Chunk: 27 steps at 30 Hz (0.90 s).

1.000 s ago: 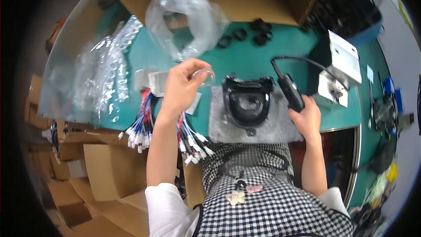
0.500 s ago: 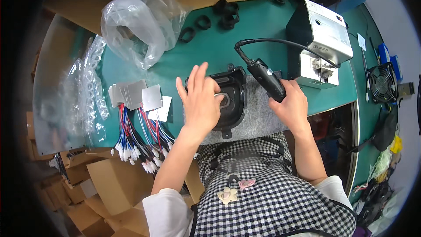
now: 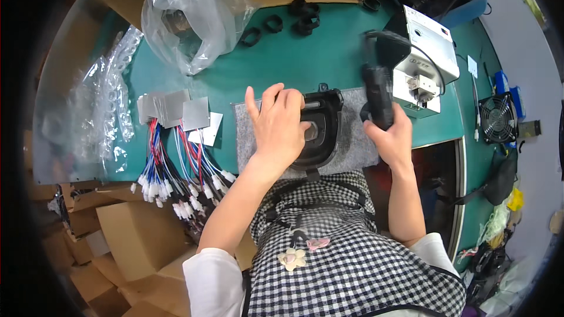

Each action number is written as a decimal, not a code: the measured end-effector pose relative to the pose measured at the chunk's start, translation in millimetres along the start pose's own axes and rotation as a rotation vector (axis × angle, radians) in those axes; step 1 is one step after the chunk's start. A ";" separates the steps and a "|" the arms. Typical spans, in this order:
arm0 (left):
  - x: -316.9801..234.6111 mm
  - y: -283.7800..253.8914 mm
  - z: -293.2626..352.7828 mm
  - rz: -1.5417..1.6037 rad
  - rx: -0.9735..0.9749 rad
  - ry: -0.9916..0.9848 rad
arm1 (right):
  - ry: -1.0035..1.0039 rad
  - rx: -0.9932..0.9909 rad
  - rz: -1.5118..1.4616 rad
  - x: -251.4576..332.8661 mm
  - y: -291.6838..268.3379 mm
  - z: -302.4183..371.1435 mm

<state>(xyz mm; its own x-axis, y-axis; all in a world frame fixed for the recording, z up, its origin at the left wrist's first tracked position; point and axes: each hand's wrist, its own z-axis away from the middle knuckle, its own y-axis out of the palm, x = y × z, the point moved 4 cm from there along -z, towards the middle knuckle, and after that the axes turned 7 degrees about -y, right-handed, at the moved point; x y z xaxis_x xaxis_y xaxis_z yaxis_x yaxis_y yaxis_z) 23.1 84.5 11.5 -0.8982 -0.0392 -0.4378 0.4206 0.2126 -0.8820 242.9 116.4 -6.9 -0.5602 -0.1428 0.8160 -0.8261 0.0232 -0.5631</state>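
Fingers, left hand (image 3: pixel 278 134): spread over the black frame (image 3: pixel 332 132), thumb at its middle.
Fingers, right hand (image 3: pixel 395 142): wrapped around a blurred black tool (image 3: pixel 378 91).
Black frame: on grey mat (image 3: pixel 357 132), counter's (image 3: pixel 317 61) near edge.
Wire bundles (image 3: pixel 156 161): left of mat.
Black rings (image 3: pixel 273 23): beyond mat.

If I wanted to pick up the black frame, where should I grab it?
Probably pinch the black frame by its right rim, coming from the right. That long, curved edge is uncovered, with grey mat beside it, while the left hand hides much of the left side.
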 end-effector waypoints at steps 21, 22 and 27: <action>30.3 1.2 53.1 0.291 -0.083 -0.089 | -0.556 0.469 0.097 91.6 54.6 -1.9; 32.9 0.9 53.9 0.348 -0.099 -0.125 | -0.482 0.450 0.042 88.0 46.1 -3.3; 19.5 0.1 43.7 0.356 -0.204 -0.026 | -0.037 0.377 -0.146 54.1 18.0 7.8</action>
<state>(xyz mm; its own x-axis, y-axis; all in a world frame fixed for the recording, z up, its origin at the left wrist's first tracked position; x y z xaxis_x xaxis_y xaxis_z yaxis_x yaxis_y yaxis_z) 11.1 41.0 -4.8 -0.6964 0.0481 -0.7161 0.6685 0.4065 -0.6228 198.2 101.3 26.1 -0.4304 -0.1537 0.8895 -0.8126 -0.3631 -0.4559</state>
